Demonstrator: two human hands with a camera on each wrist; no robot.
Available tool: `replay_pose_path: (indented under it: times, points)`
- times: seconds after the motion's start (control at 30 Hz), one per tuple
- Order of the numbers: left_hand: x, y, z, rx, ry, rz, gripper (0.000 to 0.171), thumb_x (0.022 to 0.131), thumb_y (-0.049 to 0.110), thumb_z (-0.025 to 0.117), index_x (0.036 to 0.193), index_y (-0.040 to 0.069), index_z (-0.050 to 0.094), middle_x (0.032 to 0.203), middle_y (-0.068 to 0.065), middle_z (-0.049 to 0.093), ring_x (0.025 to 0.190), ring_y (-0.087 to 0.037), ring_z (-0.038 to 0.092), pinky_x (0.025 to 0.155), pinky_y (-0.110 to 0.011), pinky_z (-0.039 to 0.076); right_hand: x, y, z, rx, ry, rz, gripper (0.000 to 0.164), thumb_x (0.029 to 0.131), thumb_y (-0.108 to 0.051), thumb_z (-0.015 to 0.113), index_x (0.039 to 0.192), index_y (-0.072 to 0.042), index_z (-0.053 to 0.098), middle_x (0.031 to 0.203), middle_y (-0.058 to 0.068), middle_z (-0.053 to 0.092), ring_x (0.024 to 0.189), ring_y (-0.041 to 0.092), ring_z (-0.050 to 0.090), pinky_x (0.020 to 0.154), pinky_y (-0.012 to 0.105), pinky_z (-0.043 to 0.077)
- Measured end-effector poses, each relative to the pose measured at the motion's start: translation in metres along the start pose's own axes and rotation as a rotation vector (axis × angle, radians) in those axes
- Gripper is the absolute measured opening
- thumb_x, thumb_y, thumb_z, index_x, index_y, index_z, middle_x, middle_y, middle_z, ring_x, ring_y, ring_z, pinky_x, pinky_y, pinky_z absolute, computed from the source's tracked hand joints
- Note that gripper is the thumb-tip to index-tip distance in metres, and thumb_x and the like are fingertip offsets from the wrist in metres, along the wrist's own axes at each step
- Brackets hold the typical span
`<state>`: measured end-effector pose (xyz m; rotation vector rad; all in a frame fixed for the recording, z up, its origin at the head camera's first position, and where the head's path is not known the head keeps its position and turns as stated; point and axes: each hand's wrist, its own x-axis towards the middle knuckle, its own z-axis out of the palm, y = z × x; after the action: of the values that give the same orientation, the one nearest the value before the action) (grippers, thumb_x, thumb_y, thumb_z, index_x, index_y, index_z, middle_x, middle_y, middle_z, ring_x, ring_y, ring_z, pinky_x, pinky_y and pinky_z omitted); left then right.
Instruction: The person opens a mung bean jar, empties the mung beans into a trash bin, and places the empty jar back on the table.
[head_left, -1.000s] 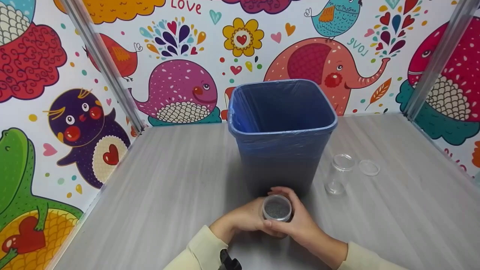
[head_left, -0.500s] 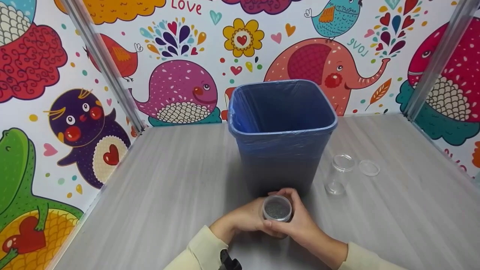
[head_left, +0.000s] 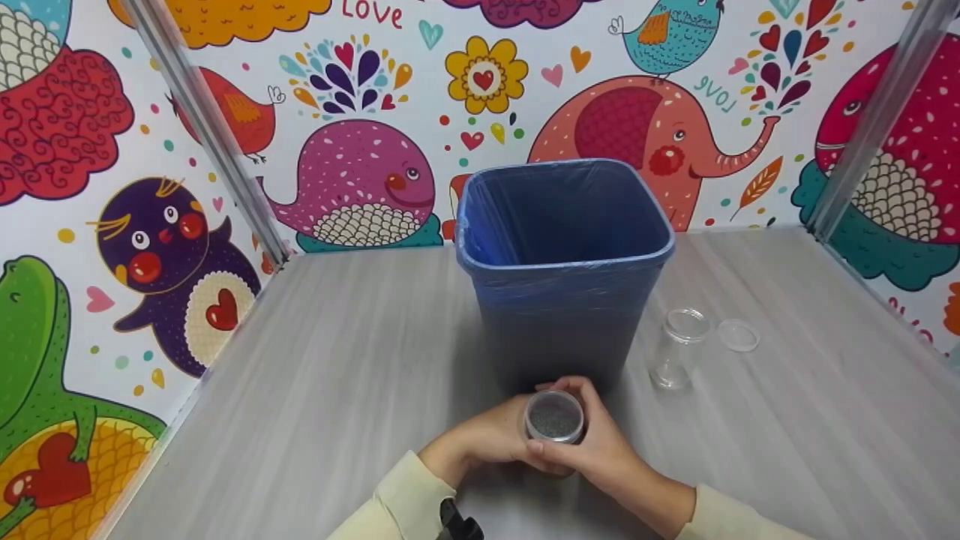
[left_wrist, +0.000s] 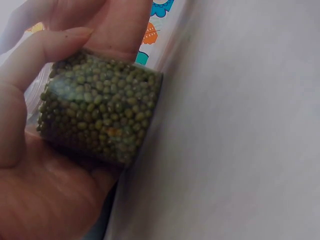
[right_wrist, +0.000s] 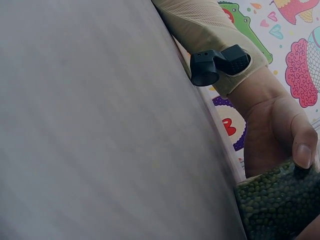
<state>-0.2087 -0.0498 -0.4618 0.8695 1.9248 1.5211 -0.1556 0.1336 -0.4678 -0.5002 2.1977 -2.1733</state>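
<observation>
**Containers and contents on a grey tabletop (head_left: 345, 360)**

The largest vessel is a rectangular waste bin (head_left: 562, 337), standing upright with its mouth uppermost. A blue plastic liner (head_left: 574, 285) covers its interior and folds over the rim; the bottom of the interior is lost in shadow. In front of the bin, the left hand (head_left: 495, 431) and right hand (head_left: 604, 442) curl around opposite sides of a single cylindrical container, the right thumb lying across its near side. This is the bean jar (head_left: 553, 397), transparent and roughly upright; whether its base touches the tabletop cannot be told. To the right of the bin stands a second jar (head_left: 677, 351), clear-walled and upright, with the grey surface visible through it. Just beside that jar lies a flat, round, transparent lid (head_left: 739, 336). Smallest are the mung beans (left_wrist: 97, 107), round and green, packed behind the wall of the held jar.
</observation>
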Motion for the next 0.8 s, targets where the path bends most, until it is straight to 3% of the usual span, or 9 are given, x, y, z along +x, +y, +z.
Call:
replay_pose_path:
  times: [0.8]
  points:
    - [-0.0021,0.0001,0.0005,-0.004,0.013,-0.024,0.061,0.077,0.004,0.092,0.132,0.02,0.069,0.117,0.013,0.073,0.109,-0.006,0.067,0.102,-0.024,0.05,0.0001,-0.0007,-0.0016,-0.079,-0.025,-0.009,0.067,0.079,-0.01,0.093,0.137,-0.003,0.06,0.141,0.013,0.063,0.126,0.017,0.058,0.108,0.026,0.041]
